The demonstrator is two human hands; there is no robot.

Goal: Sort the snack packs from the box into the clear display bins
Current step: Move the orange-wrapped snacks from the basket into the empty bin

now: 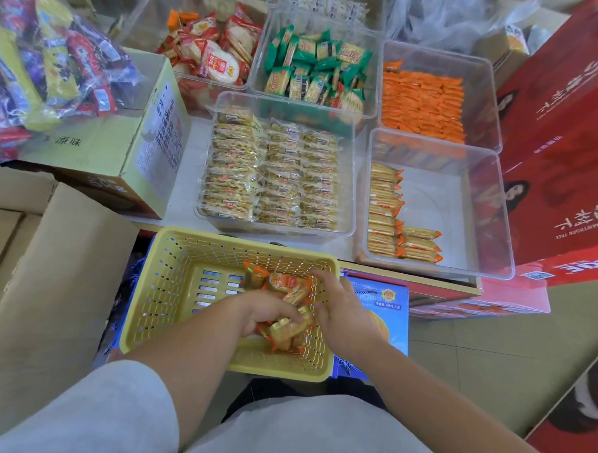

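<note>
A yellow perforated basket point(171, 289) sits right in front of me with a small heap of gold and orange snack packs point(281, 283) in its right half. My left hand point(270, 310) reaches into the heap, fingers curled round a few gold packs. My right hand point(342, 310) rests against the same heap from the right, fingers bent onto the packs. Beyond the basket, a clear bin point(463, 206) holds a row of the same gold and orange packs along its left wall, its right side bare.
Other clear bins hold yellow cracker packs point(272, 177), orange packs point(423, 101), green packs point(314, 69) and red rice-cracker packs point(209, 51). Cardboard boxes point(48, 284) stand at left, red cartons point(569, 135) at right, and a blue box point(383, 305) lies under the basket.
</note>
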